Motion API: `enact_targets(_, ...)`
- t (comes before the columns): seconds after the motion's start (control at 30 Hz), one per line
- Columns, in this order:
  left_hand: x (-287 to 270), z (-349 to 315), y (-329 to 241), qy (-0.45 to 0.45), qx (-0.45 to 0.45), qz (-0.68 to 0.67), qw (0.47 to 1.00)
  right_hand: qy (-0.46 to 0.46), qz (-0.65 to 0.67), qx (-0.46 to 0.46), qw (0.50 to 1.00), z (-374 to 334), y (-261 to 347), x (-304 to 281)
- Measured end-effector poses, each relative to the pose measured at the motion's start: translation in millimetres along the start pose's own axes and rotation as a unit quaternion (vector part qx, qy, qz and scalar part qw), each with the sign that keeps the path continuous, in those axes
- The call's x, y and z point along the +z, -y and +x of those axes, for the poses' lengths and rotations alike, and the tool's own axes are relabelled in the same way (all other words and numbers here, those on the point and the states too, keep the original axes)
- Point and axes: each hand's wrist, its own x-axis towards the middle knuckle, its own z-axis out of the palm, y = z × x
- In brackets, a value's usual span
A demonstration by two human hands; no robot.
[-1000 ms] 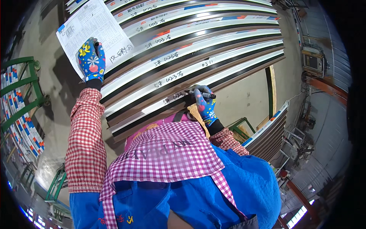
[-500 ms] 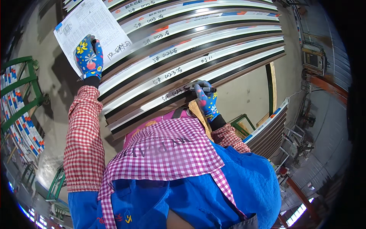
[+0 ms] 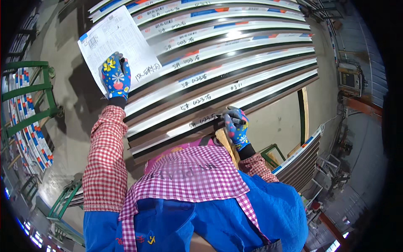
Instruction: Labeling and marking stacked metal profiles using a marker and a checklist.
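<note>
My right hand, in a blue flowered glove with dark fingertips, grips a black marker pen. Its tip is at the end of handwritten black marks on the white strip of the nearest long profile. My left hand, gloved alike, has its fingers curled over a printed sheet of paper and holds it at the left ends of the profiles. A short black piece, perhaps a pen cap, shows at its fingers; the fingers' undersides are hidden.
Several more brown-and-white profiles lie in parallel rows beyond, many with handwriting. Green metal racks with more profiles stand at left. Another profile stack lies at right, near a wooden bar.
The whole view has shifted, so the profiles and both hands appear lower and farther right. My right hand still holds the marker at the handwriting's end; my left hand stays on the sheet.
</note>
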Motion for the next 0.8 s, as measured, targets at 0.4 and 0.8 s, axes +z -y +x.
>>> enact_targets(0.4, -5, -5, -4, 0.010, -0.034, -0.010, 0.999, -0.045, 0.253, 0.062, 0.964, 159, 15, 5)
enact_targets(0.8, -11, -3, -10, 0.025, -0.071, -0.042, 0.996, -0.071, 0.414, -0.001, 0.908, 354, -9, 113)
